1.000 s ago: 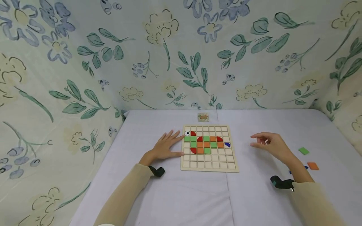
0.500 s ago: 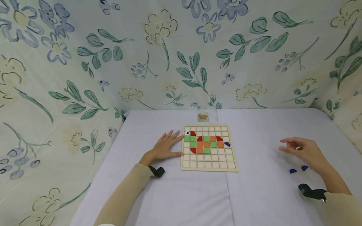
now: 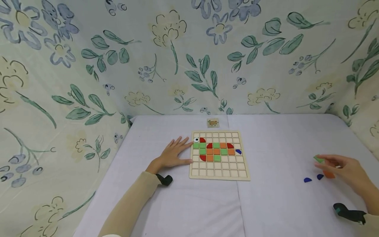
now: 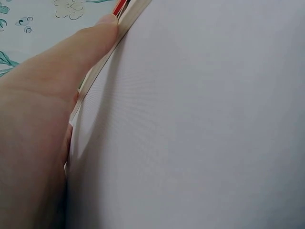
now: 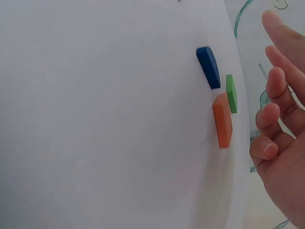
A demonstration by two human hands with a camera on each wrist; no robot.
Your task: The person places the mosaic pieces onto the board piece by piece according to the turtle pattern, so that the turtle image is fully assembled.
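Note:
My left hand [image 3: 172,154] lies with fingers spread, its thumb and a fingertip touching the left edge of a wooden grid board [image 3: 219,172]. Red, green and orange pieces, a round eye piece [image 3: 196,140] and a blue piece [image 3: 238,151] sit in the board's squares. Far right, my right hand [image 3: 346,168] hovers over a green square tile [image 3: 318,159], with thumb and forefinger apart on either side of it. In the right wrist view the green tile [image 5: 231,93] lies on the table, clear of the loosely bent fingers.
Near the right hand lie an orange tile [image 3: 328,173], partly covered by it, and two blue rounded pieces [image 3: 308,180]. A small patterned card [image 3: 213,122] lies behind the board. A floral cloth [image 3: 165,72] hangs behind the white-covered table [image 3: 177,207].
My right hand has moved right, away from the board's side, over to the loose green and orange tiles. The left hand and the board have stayed put.

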